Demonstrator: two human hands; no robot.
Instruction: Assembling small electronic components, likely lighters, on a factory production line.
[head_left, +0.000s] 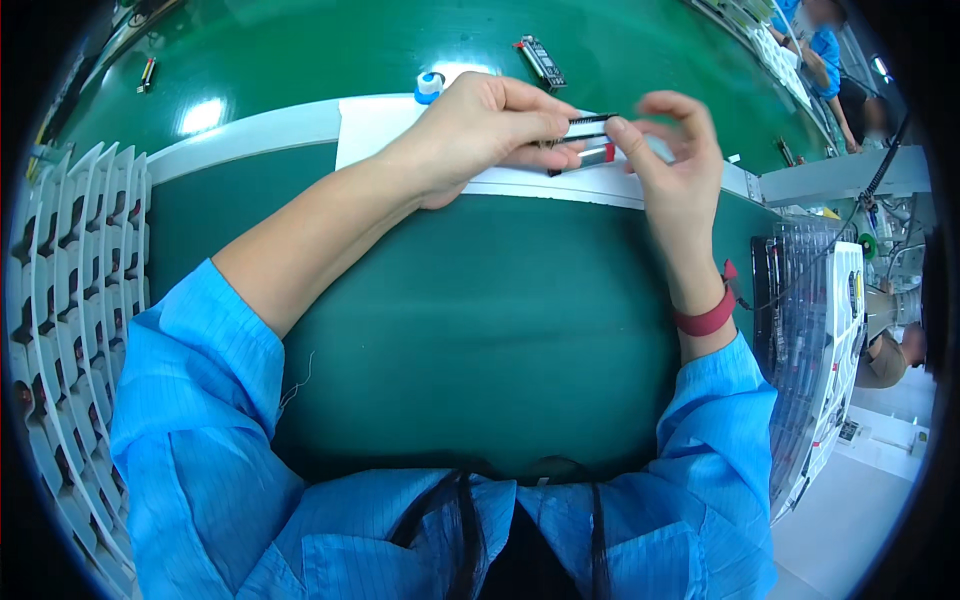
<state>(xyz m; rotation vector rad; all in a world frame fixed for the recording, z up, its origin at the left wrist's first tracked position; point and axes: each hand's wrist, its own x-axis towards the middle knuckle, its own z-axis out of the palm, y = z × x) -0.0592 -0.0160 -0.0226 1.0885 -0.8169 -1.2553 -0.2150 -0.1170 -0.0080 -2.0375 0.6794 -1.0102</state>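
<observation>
My left hand [490, 125], closed, grips a small device [597, 127] by its left end, above a white sheet. Along the device run black toothed-looking strips, and a silvery cylinder with a red end shows below them. The thumb of my right hand [672, 145] touches the device's right end. Its other fingers curl behind, partly blurred, and the grip there is only partly visible. Beyond my left hand stands a small white and blue bottle-like container [429, 86].
A similar black device [541, 63] lies on the far green surface, with a small yellow-and-black item [147, 75] at far left. White slotted racks [75, 270] stand left; clear and white trays [815, 340] stack right. A cord meets my red wristband [706, 315]. Other people [822, 60] sit at far right.
</observation>
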